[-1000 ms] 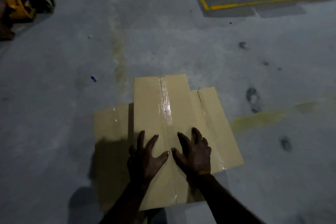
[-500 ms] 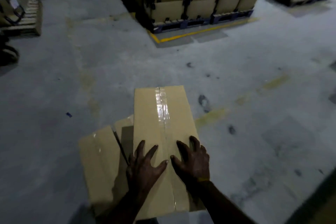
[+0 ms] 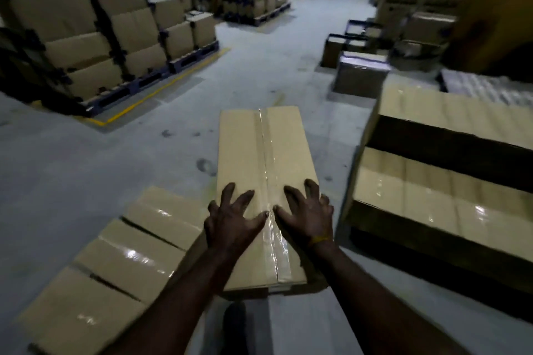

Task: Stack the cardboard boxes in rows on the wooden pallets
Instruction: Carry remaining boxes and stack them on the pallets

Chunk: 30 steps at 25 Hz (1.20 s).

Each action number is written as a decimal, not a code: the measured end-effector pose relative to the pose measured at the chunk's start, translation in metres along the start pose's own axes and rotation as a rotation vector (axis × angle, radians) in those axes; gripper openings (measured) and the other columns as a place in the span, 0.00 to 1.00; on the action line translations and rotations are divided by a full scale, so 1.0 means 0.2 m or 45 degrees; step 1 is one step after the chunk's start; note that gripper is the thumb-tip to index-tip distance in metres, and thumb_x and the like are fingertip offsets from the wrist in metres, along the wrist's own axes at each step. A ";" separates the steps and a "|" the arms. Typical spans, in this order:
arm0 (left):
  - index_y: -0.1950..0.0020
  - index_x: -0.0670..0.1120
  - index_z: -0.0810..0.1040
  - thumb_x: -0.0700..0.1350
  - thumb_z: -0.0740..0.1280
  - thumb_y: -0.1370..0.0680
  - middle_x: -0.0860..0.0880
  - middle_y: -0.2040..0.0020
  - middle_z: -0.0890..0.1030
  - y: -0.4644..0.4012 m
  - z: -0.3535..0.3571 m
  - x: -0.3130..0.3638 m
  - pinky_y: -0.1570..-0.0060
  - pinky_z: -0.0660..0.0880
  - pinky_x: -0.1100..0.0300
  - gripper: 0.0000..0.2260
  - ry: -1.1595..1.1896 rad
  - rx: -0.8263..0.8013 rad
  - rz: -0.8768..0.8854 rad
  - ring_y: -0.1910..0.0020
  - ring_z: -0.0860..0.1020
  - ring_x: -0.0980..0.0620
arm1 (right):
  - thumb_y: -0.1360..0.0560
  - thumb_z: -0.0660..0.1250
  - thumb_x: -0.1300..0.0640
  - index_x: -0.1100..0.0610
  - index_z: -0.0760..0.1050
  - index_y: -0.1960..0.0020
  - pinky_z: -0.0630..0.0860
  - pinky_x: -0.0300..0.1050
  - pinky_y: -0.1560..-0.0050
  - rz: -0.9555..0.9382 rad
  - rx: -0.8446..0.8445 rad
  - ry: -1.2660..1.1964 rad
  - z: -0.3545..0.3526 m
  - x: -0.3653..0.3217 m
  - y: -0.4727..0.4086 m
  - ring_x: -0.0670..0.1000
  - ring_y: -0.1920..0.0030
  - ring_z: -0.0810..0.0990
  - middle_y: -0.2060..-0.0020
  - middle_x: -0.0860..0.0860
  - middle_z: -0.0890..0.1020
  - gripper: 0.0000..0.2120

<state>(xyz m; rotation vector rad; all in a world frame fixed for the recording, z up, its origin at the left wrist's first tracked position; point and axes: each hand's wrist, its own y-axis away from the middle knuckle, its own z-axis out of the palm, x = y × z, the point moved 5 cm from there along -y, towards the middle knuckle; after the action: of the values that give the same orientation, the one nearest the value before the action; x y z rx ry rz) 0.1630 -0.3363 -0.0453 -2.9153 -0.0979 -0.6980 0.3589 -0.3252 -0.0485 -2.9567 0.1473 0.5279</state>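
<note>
A long tan cardboard box (image 3: 253,153) with a clear tape strip down its middle lies lengthwise straight ahead of me. My left hand (image 3: 232,220) and my right hand (image 3: 307,212) both rest on its near top face, fingers spread on either side of the tape. Neither hand wraps an edge. A low row of taped boxes (image 3: 121,256) lies beside it at the lower left. To the right stands a taller stack of taped boxes (image 3: 441,181). What the long box rests on is hidden.
Loaded stacks of boxes (image 3: 86,37) stand on a dark blue pallet (image 3: 150,82) at the back left, bordered by a yellow floor line (image 3: 161,89). A wrapped box (image 3: 360,75) and more cartons sit at the back right. My shoe (image 3: 235,323) shows below the box.
The view has swung up and to the right, bringing the warehouse stacks and the right-hand stack into sight. Both hands have stayed on the top of the long box throughout.
</note>
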 end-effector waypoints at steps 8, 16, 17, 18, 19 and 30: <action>0.27 0.65 0.65 0.73 0.61 0.30 0.55 0.22 0.56 0.16 0.31 1.07 0.39 0.69 0.44 0.33 0.042 -0.262 0.531 0.30 0.65 0.39 | 0.29 0.62 0.30 0.38 0.65 0.28 0.65 0.59 0.34 0.472 0.200 -0.001 -0.58 0.95 0.32 0.62 0.32 0.65 0.26 0.50 0.56 0.31; 0.26 0.65 0.64 0.76 0.60 0.30 0.55 0.21 0.54 0.20 0.87 2.06 0.39 0.70 0.43 0.34 0.048 -0.501 0.854 0.29 0.64 0.38 | 0.30 0.62 0.30 0.38 0.67 0.30 0.65 0.57 0.34 0.864 0.332 0.094 -0.97 1.86 0.41 0.60 0.33 0.67 0.27 0.49 0.58 0.30; 0.26 0.65 0.64 0.75 0.61 0.30 0.54 0.21 0.54 0.20 0.93 2.18 0.38 0.69 0.42 0.34 0.055 -0.539 0.873 0.28 0.63 0.38 | 0.30 0.62 0.30 0.38 0.68 0.30 0.65 0.57 0.34 0.900 0.343 0.095 -1.01 1.96 0.40 0.60 0.33 0.66 0.26 0.49 0.59 0.30; 0.25 0.65 0.64 0.74 0.61 0.29 0.54 0.21 0.54 0.21 0.99 2.28 0.37 0.69 0.42 0.34 0.060 -0.572 0.894 0.27 0.63 0.37 | 0.30 0.62 0.31 0.38 0.68 0.30 0.65 0.57 0.34 0.928 0.353 0.089 -1.04 2.06 0.40 0.60 0.32 0.66 0.26 0.49 0.59 0.30; 0.25 0.65 0.64 0.74 0.61 0.29 0.54 0.21 0.53 0.21 1.04 2.37 0.37 0.69 0.43 0.34 0.059 -0.592 0.919 0.27 0.62 0.38 | 0.30 0.62 0.31 0.38 0.68 0.30 0.65 0.57 0.33 0.952 0.360 0.082 -1.07 2.13 0.40 0.60 0.32 0.66 0.26 0.49 0.58 0.30; 0.26 0.65 0.64 0.75 0.61 0.30 0.55 0.22 0.53 0.46 1.60 3.31 0.39 0.69 0.43 0.34 0.058 -0.704 1.046 0.29 0.63 0.40 | 0.29 0.64 0.32 0.38 0.69 0.30 0.62 0.57 0.31 1.112 0.415 0.009 -1.36 3.13 0.52 0.58 0.30 0.64 0.26 0.48 0.59 0.29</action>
<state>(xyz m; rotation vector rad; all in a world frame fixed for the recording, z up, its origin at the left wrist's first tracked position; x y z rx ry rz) 0.9026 -0.3579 -0.0376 -2.9592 1.4021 -0.6938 1.0223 -0.5128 -0.0260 -2.4434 1.3998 0.5017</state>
